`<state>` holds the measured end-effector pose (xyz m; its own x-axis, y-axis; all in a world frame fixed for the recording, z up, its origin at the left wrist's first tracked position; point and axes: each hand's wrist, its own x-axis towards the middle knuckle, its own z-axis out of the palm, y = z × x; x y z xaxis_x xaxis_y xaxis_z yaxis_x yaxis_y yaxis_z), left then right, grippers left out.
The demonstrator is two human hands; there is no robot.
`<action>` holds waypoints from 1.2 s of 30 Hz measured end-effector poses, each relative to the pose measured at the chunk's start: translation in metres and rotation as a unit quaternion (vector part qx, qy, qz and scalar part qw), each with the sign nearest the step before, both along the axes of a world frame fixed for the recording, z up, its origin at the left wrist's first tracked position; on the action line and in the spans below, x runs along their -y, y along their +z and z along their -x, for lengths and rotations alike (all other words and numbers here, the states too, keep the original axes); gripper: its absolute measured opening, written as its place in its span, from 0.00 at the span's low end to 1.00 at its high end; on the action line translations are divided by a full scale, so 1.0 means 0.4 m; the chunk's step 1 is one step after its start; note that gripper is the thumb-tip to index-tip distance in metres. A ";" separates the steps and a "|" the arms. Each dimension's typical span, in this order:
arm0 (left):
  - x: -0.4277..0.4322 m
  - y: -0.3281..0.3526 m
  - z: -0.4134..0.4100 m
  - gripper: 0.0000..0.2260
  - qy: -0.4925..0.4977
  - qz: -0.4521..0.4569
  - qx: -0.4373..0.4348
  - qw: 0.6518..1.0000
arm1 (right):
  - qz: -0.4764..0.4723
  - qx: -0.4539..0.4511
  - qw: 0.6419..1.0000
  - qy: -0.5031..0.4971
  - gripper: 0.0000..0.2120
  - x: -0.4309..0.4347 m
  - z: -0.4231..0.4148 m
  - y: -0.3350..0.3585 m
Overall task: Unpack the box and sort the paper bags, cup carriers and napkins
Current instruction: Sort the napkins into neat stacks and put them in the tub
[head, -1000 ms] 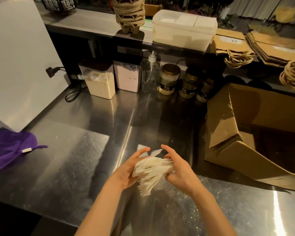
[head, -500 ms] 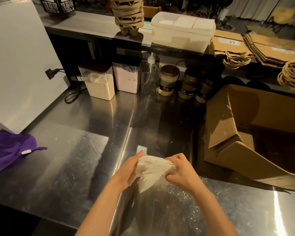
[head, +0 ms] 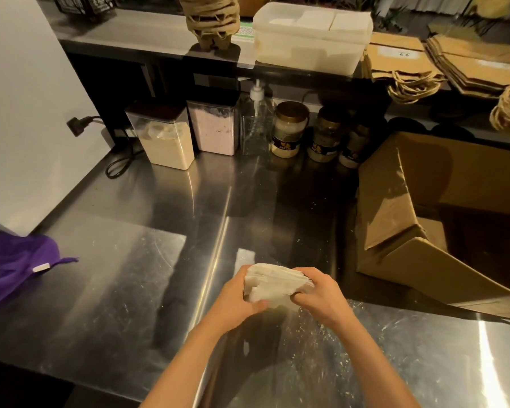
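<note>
Fingers (head: 312,275) of the left hand (head: 233,298) and right hand (head: 321,300) curl round a stack of white napkins (head: 277,285), pressing it between them just above the steel counter (head: 159,275), left of the open cardboard box (head: 409,201). Behind the box, paper bags (head: 468,66) lie on the shelf (head: 147,33), with cup carriers (head: 211,19) farther left.

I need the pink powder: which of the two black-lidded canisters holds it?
The right canister, beside the pump bottle; the left canister holds beige powder.
</note>
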<state>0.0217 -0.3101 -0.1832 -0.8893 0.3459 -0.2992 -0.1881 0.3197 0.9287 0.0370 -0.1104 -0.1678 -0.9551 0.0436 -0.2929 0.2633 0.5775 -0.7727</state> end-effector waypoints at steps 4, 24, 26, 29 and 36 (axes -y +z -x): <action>0.000 -0.004 0.041 0.18 0.053 -0.031 -0.037 0.997 | 0.029 -0.037 0.999 0.003 0.20 0.006 0.030 -0.002; -0.024 -0.113 0.130 0.34 0.051 0.019 -0.083 0.995 | 0.174 -0.024 0.984 0.027 0.51 0.042 0.112 -0.101; -0.005 -0.117 0.131 0.34 0.048 0.017 -0.082 0.995 | 0.159 -0.020 0.987 0.028 0.53 0.024 0.116 -0.105; 0.016 -0.110 0.137 0.33 0.021 0.019 -0.076 0.997 | 0.146 -0.013 0.988 0.047 0.57 0.006 0.124 -0.105; 0.032 -0.072 0.144 0.24 -0.019 0.016 -0.038 0.999 | 0.091 -0.032 0.991 0.098 0.44 0.003 0.136 -0.091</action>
<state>-0.0359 -0.3229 -0.2120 -0.8958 0.3717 -0.2436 -0.1048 0.3560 0.9286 -0.0172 -0.1115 -0.2041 -0.9570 -0.1923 -0.2174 0.1070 0.4626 -0.8801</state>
